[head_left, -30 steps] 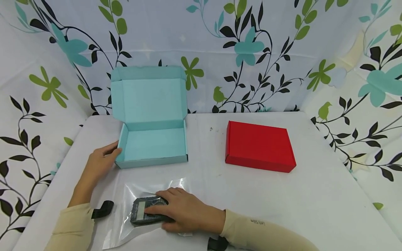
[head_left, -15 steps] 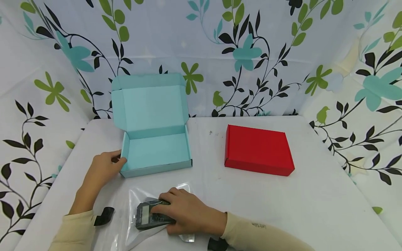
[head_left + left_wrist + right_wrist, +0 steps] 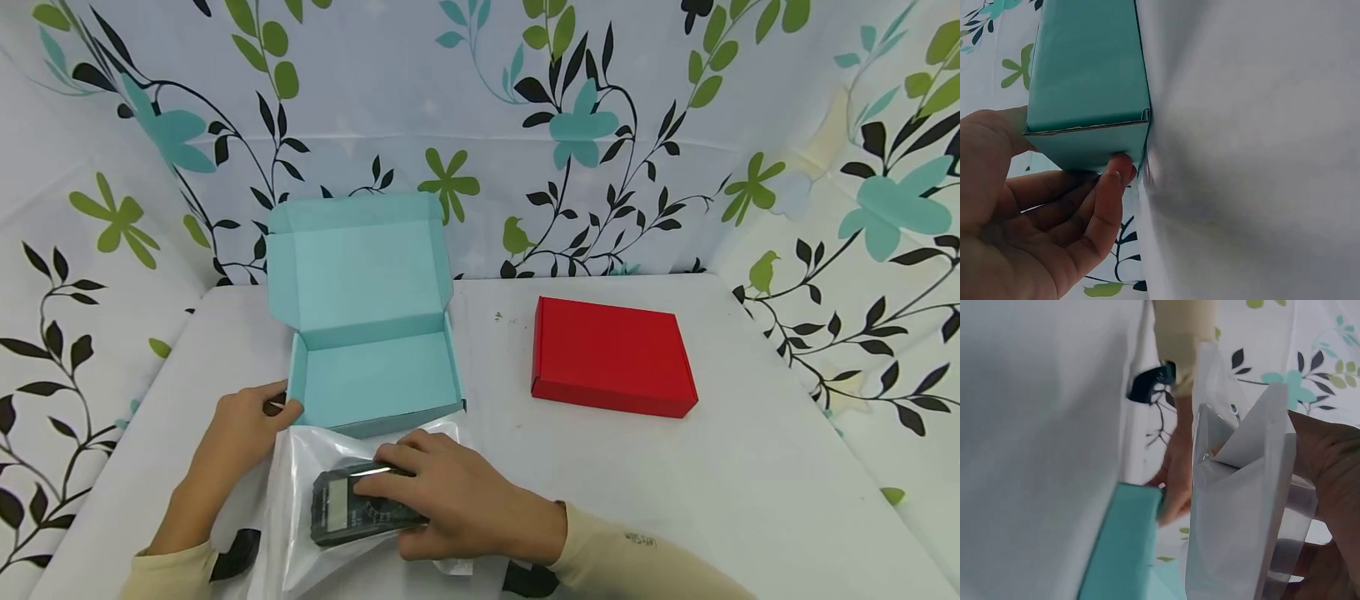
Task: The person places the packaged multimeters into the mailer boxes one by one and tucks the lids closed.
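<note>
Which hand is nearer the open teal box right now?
Left. The left hand touches the front left corner of the teal box. The right hand sits in front of the box, gripping the bagged calculator, apart from the cardboard.

On the white table (image 3: pixel 750 483), toward the back left, an open teal cardboard box (image 3: pixel 375 379) with lid raised behind it; well apart to its right, a closed red cardboard box (image 3: pixel 611 357). Just before the open box, a clear plastic bag (image 3: pixel 296 492) with a dark handheld calculator (image 3: pixel 352 506) in it, under the right hand (image 3: pixel 457 500). At the open box's front left corner, touching it, the left hand (image 3: pixel 240 437).
</note>
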`<action>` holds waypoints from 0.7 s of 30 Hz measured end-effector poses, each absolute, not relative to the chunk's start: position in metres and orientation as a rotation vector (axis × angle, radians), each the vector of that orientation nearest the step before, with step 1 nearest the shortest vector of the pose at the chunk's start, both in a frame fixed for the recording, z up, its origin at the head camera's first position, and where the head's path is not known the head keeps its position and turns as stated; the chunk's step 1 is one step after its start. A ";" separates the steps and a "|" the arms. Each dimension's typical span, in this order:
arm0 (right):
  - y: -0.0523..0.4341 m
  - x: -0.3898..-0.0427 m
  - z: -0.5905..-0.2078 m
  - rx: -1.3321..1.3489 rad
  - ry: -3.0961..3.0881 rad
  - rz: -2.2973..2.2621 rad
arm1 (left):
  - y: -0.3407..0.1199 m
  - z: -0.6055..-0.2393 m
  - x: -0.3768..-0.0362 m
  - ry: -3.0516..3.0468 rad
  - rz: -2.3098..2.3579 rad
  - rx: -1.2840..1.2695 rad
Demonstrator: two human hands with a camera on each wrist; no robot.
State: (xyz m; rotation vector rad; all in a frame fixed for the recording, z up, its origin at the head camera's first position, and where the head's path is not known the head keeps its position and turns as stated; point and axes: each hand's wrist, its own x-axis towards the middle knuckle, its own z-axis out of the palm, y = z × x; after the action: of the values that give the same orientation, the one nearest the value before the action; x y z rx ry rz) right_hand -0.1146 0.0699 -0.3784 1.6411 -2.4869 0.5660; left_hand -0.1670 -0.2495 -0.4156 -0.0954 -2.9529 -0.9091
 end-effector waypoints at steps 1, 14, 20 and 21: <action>0.072 -0.116 -0.375 1.629 -2.490 0.575 | -0.249 -0.416 -0.165 -2.952 -0.917 -0.102; 0.089 -0.135 -0.352 1.457 -2.417 0.741 | -0.229 -0.416 -0.139 -2.927 -0.949 -0.152; 0.093 -0.139 -0.349 1.441 -2.429 0.747 | -0.223 -0.413 -0.131 -2.962 -0.964 -0.177; 0.093 -0.139 -0.349 1.438 -2.431 0.749 | -0.223 -0.413 -0.130 -2.973 -0.961 -0.176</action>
State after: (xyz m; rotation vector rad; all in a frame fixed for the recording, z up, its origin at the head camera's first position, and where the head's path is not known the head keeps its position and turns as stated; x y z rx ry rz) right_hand -0.1394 0.0934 -0.3486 1.4377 -2.4306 0.7492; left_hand -0.1299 -0.2231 -0.4130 -0.1757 -2.9734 -0.9614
